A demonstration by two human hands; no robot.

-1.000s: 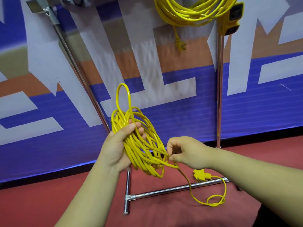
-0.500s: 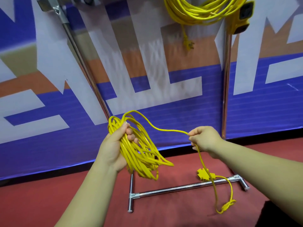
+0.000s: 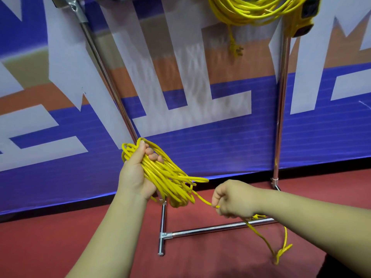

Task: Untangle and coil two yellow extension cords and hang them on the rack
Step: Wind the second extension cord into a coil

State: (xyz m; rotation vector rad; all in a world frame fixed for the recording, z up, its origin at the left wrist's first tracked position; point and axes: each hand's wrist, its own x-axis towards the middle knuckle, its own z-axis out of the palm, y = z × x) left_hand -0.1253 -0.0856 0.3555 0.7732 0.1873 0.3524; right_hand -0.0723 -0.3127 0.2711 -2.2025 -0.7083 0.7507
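Note:
My left hand (image 3: 136, 173) grips a bundle of yellow cord loops (image 3: 170, 179) at their top, and the loops hang down past my palm. My right hand (image 3: 232, 199) pinches the loose strand that runs out of the bundle's lower end. From that hand the strand drops to a small tangle (image 3: 282, 252) near the red floor. A second yellow cord (image 3: 251, 11) hangs coiled at the top of the frame, its plug (image 3: 236, 50) dangling and its yellow socket block (image 3: 303, 17) at the right.
The chrome rack has a right upright post (image 3: 281, 109), a slanted left post (image 3: 104, 77) and a floor bar (image 3: 210, 228) with a short foot (image 3: 162, 227). A blue, white and orange banner (image 3: 60, 117) stands behind. The floor (image 3: 60, 237) is red.
My right hand has dropped from beside the right post to low beside the bundle, sliding along the strand. The arc of cord between my hands is gone; another loop lies in my left hand.

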